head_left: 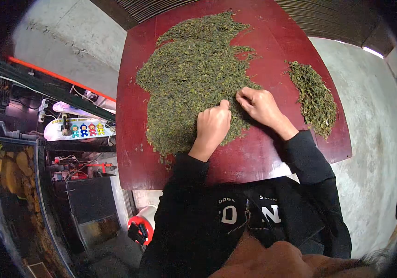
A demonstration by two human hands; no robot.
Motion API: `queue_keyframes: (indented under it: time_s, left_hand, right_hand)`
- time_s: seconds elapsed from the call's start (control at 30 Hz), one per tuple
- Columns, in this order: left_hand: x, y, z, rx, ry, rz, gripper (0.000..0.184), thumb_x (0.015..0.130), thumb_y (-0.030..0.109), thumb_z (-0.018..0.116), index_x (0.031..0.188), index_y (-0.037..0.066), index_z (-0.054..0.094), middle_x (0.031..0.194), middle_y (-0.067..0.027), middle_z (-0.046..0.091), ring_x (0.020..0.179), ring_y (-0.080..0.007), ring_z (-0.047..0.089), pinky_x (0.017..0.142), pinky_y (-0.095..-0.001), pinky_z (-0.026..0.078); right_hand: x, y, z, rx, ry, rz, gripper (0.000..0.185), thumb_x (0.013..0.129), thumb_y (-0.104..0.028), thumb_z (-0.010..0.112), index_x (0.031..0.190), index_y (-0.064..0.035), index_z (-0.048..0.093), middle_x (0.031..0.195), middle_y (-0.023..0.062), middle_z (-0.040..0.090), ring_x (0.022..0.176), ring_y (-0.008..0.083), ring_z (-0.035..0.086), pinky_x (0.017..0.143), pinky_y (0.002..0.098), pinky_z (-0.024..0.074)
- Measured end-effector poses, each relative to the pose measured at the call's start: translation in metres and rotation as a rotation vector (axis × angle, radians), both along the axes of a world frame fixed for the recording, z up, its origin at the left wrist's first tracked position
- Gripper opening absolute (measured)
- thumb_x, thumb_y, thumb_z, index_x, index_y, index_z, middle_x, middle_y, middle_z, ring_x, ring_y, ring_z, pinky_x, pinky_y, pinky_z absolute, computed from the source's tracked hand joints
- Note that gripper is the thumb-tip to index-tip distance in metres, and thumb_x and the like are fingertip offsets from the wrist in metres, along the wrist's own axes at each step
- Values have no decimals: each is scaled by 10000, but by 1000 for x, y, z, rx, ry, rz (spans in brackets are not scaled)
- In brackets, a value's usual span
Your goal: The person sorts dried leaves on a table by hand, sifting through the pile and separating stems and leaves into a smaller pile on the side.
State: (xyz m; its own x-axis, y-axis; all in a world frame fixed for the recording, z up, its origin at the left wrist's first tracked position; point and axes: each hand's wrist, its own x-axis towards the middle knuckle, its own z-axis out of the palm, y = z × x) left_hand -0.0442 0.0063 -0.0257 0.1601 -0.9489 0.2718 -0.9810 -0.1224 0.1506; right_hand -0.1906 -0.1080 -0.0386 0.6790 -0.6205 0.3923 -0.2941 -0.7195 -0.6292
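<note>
A broad layer of dried green leaves [184,74] covers the left and middle of a red table [272,37]. Over its lower right part, my left hand [214,124] is closed, fingers curled with the thumb on top; what it may hold is hidden. Just to the right, my right hand [259,105] has its fingers pinched together at the right border of the leaves, and anything between them is too small to name. The two hands are close but apart. A smaller pile of yellower leaves [313,99] lies near the table's right edge.
At the left are a skateboard [80,129] with cartoon figures, a glass tank [15,185] and a shelf with cables. A red round-topped object [146,227] with dark items on it stands below the table's left front corner. Concrete floor [370,120] shows at the right.
</note>
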Motion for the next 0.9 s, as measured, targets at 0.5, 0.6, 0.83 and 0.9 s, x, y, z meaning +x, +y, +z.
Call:
queue_keyframes:
  time_s: [0.5,0.6,0.83,0.9]
  left_hand:
    - [3,-1,-10,13,50,4,156,830,170,655,955,85,614,679,-144,677,606,-401,637,541,-478,478]
    - [3,-2,-9,-22,66,3,130,825,168,657,921,86,628,654,-138,662,571,-380,620,532,-459,475]
    - [10,-1,-8,-129,282,-40,65,837,110,641,859,52,623,614,-98,645,518,-271,621,478,-383,462]
    - [14,-1,-6,-118,719,-17,36,836,70,647,852,39,637,627,-69,642,531,-195,598,474,-321,438]
  right_hand:
    - [0,1,-1,12,-7,18,111,861,-161,606,845,-53,625,711,148,668,603,377,621,532,434,470]
    - [0,1,-5,21,-11,17,107,863,-157,600,848,-57,634,708,146,664,581,360,611,527,423,467]
    - [0,4,2,186,-79,49,104,894,-119,609,847,-26,612,638,47,590,516,168,509,506,320,408]
    - [2,3,-2,367,-176,90,136,918,-139,588,838,-33,619,630,31,579,499,132,481,482,289,387]
